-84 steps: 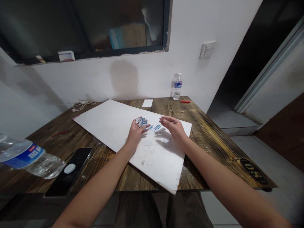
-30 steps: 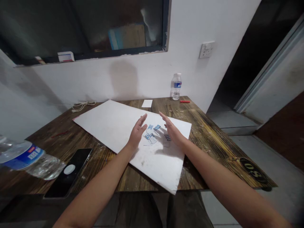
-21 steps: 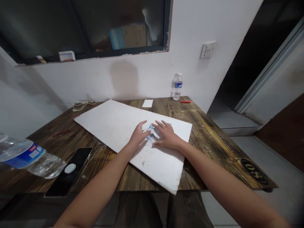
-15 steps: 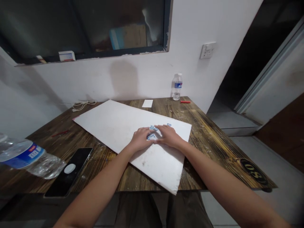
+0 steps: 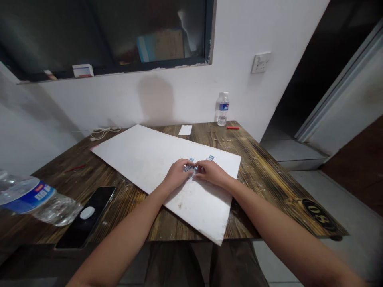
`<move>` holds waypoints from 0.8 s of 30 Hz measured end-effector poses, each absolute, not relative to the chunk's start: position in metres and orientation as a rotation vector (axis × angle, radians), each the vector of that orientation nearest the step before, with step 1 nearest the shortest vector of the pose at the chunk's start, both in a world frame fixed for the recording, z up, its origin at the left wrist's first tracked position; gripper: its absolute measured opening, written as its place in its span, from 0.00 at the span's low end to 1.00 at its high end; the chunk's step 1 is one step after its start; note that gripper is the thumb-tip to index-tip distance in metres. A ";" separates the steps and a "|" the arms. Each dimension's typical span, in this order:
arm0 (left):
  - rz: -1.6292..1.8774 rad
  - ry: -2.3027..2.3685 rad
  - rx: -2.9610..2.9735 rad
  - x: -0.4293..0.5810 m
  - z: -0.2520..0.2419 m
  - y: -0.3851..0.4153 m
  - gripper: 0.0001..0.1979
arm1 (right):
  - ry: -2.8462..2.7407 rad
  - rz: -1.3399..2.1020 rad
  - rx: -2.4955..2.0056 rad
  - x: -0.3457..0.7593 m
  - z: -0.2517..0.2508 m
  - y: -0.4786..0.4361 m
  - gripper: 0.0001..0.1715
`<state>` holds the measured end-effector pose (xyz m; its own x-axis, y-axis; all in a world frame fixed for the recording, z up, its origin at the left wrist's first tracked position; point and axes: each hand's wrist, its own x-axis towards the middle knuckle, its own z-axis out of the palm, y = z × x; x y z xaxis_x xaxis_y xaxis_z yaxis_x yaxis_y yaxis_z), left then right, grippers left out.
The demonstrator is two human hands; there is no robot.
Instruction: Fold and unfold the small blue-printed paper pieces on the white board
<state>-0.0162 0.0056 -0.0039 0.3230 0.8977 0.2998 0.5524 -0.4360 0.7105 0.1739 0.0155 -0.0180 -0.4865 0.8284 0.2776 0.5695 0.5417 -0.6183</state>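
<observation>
Where left hand [image 5: 178, 174] meets right hand [image 5: 213, 173], blue slips [image 5: 189, 168] bunch; board [image 5: 134, 159] spreads wide.

On the wooden tabletop [image 5: 239, 139], a water bottle [image 5: 222, 109] stands at the far edge beside a small red stick [image 5: 233, 127] and a white paper slip [image 5: 185, 130]. A black smartphone [image 5: 85, 223] lies at the near left edge, and a white cable [image 5: 104, 132] sits at the far left corner.

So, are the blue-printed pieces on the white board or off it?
On it: the pieces lie on the white board, between the left hand and right hand.
</observation>
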 end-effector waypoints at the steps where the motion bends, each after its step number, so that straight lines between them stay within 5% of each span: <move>1: 0.982 1.260 2.052 -0.015 -0.003 0.006 0.13 | -2.209 0.618 -1.102 0.174 -0.018 0.016 0.11; 5: 1.126 1.206 1.828 -0.013 -0.001 0.008 0.14 | -2.105 0.628 -1.098 0.173 -0.016 0.016 0.07; 16: 1.340 0.968 1.526 -0.011 0.006 0.006 0.19 | -1.530 0.874 -0.937 0.179 -0.010 0.019 0.20; 24: 1.414 1.093 1.510 -0.013 0.005 0.010 0.19 | -1.375 0.855 -0.877 0.183 -0.003 0.018 0.21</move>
<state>-0.0125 0.0101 0.0053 0.0109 0.9455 0.3254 0.0766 -0.3252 0.9425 0.1827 0.0177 -0.0030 0.0204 0.8983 0.4390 0.0034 0.4390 -0.8985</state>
